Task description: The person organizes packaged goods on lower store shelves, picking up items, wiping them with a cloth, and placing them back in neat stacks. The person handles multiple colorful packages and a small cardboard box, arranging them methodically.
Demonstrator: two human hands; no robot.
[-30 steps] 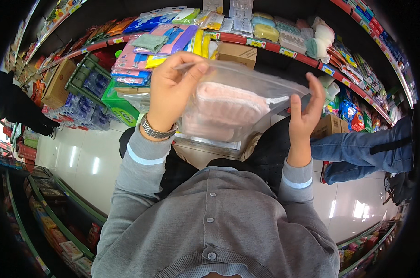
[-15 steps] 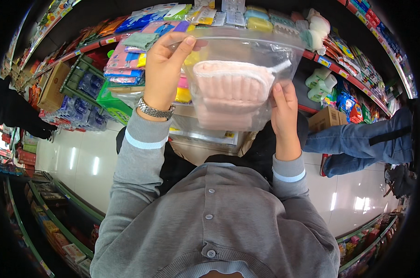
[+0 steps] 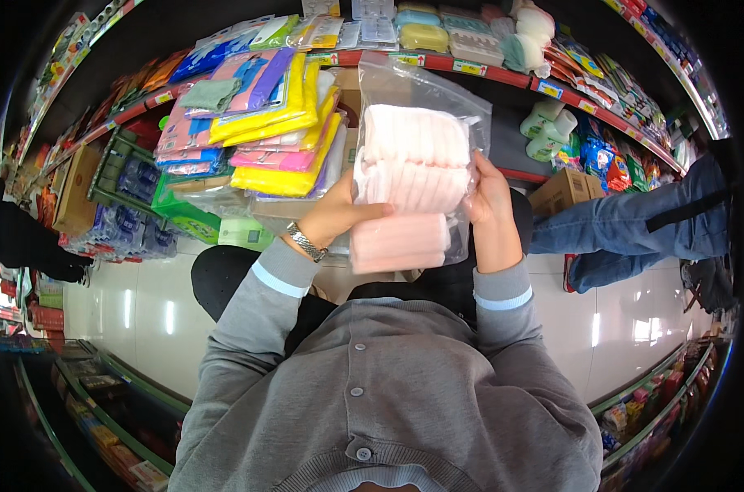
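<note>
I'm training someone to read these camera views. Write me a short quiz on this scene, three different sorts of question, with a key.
1. True or false: the left hand and the right hand both touch the clear bag.
2. Where does the stack of yellow and pink packets lie in the picture?
A) Inside the clear bag
B) To the right of the clear bag
C) To the left of the clear bag
3. Fill the gap: the folded fabric in the clear bag is pale ____.

Key: 1. True; 2. C; 3. pink.
</note>
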